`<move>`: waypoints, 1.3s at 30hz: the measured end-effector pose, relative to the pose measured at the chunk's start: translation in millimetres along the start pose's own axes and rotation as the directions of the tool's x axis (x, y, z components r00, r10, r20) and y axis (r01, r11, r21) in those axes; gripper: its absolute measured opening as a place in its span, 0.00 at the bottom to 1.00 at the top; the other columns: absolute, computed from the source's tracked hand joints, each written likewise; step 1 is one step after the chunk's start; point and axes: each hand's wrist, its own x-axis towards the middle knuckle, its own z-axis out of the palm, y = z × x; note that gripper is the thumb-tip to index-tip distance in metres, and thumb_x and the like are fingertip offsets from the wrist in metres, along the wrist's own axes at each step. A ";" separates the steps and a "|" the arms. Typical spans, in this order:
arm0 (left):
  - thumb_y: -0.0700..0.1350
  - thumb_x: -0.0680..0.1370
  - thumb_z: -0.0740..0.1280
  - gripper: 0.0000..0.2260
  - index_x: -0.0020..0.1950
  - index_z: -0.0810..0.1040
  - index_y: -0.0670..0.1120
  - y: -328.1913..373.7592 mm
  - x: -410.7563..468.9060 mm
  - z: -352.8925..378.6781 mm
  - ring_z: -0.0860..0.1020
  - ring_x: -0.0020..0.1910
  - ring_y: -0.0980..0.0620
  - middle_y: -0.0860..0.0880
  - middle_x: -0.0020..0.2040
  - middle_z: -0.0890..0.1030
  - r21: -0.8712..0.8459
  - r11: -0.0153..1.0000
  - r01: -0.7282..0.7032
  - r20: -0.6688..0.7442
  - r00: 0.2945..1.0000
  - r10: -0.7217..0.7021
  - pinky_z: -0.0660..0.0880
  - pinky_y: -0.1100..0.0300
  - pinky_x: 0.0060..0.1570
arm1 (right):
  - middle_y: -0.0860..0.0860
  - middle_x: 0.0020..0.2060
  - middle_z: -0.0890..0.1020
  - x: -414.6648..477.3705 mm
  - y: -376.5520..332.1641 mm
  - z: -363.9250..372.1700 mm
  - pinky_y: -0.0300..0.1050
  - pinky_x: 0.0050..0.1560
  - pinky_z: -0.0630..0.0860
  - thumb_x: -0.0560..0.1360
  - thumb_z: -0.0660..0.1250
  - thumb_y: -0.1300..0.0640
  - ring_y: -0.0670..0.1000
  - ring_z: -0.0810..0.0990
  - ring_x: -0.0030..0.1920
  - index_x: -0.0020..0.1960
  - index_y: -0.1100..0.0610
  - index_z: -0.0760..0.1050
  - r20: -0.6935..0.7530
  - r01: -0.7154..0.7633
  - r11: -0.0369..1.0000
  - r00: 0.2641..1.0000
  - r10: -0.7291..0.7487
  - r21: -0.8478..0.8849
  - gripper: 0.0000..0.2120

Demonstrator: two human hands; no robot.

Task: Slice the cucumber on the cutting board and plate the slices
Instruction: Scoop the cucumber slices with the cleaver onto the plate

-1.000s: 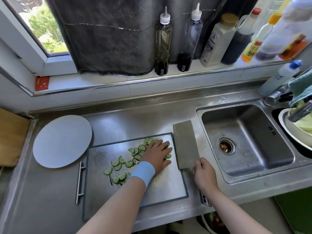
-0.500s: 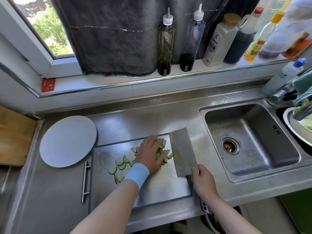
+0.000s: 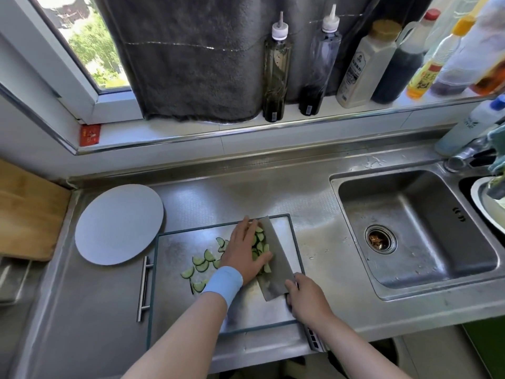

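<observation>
Half-moon cucumber slices (image 3: pixel 202 262) lie on the steel cutting board (image 3: pixel 175 294). My left hand (image 3: pixel 243 253), with a blue wristband, lies flat over a heap of slices and presses them against the broad blade of a cleaver (image 3: pixel 274 265). My right hand (image 3: pixel 307 298) grips the cleaver's handle at the board's right side; the blade is tilted, its edge down by the heap. Several slices stay loose to the left of my left hand. A round white plate (image 3: pixel 119 224) sits bare on the counter, left of the board.
A steel sink (image 3: pixel 415 231) lies to the right, with a tap and a bowl at the far right. Several sauce bottles (image 3: pixel 276 69) stand on the sill behind. A wooden board (image 3: pixel 27 209) rests at the far left. The cutting board's handle (image 3: pixel 143 288) faces left.
The cleaver has swung left and tipped up against the slices. My left hand has slid right, pushing the slices into a heap at the blade.
</observation>
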 end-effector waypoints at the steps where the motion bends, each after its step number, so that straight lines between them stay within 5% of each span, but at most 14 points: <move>1: 0.63 0.75 0.60 0.37 0.77 0.45 0.54 0.3 -2.2 -0.1 0.42 0.75 0.55 0.57 0.77 0.41 0.037 0.999 0.010 0.012 1.000 -0.011 0.48 0.55 0.74 | 0.54 0.33 0.78 -1.0 -1.2 2.4 0.44 0.35 0.70 0.81 0.59 0.52 0.53 0.75 0.33 0.41 0.58 0.71 0.027 0.015 1.000 1.000 -0.016 0.016 0.13; 8: 0.71 0.70 0.56 0.41 0.76 0.44 0.57 2.2 -24.4 -2.9 0.38 0.75 0.53 0.58 0.77 0.41 0.164 0.983 0.087 -0.035 0.996 -0.083 0.46 0.52 0.74 | 0.49 0.27 0.72 -12.3 -15.4 -0.1 0.47 0.34 0.66 0.79 0.59 0.52 0.51 0.71 0.30 0.33 0.50 0.69 0.096 0.038 0.982 0.994 -0.057 0.185 0.15; 13: 0.71 0.70 0.54 0.40 0.77 0.48 0.55 8.3 -33.1 -21.6 0.39 0.75 0.52 0.57 0.77 0.44 0.210 0.972 0.109 -0.121 0.989 -0.085 0.46 0.51 0.74 | 0.54 0.26 0.69 -23.8 -42.9 -9.3 0.38 0.23 0.61 0.79 0.58 0.64 0.49 0.66 0.20 0.36 0.59 0.67 0.162 0.006 0.968 0.986 -0.049 0.252 0.12; 17: 0.71 0.71 0.53 0.39 0.77 0.48 0.55 -4.9 -38.4 -48.0 0.40 0.75 0.51 0.56 0.77 0.46 0.212 0.967 0.143 -0.179 0.978 -0.105 0.47 0.51 0.74 | 0.54 0.24 0.69 -28.1 -75.8 -2.9 0.38 0.24 0.60 0.77 0.58 0.66 0.50 0.65 0.22 0.36 0.59 0.66 0.193 0.036 0.971 0.978 -0.083 0.237 0.10; 29: 0.64 0.75 0.56 0.32 0.76 0.53 0.54 -145.1 -30.8 -176.3 0.47 0.75 0.49 0.53 0.77 0.52 0.187 0.967 0.175 -0.273 0.955 -0.120 0.50 0.50 0.74 | 0.52 0.24 0.71 -18.3 -229.0 119.0 0.43 0.29 0.63 0.70 0.58 0.62 0.51 0.66 0.24 0.35 0.57 0.71 0.204 0.116 0.979 0.967 -0.149 0.167 0.06; 39: 0.55 0.81 0.53 0.23 0.76 0.56 0.54 -235.9 -5.0 -191.0 0.49 0.75 0.52 0.55 0.77 0.52 0.045 0.980 0.194 -0.212 0.960 -0.180 0.54 0.56 0.73 | 0.54 0.27 0.71 21.3 -282.0 198.2 0.41 0.28 0.66 0.69 0.56 0.64 0.54 0.69 0.27 0.33 0.55 0.67 0.108 0.079 0.995 0.991 -0.084 0.055 0.08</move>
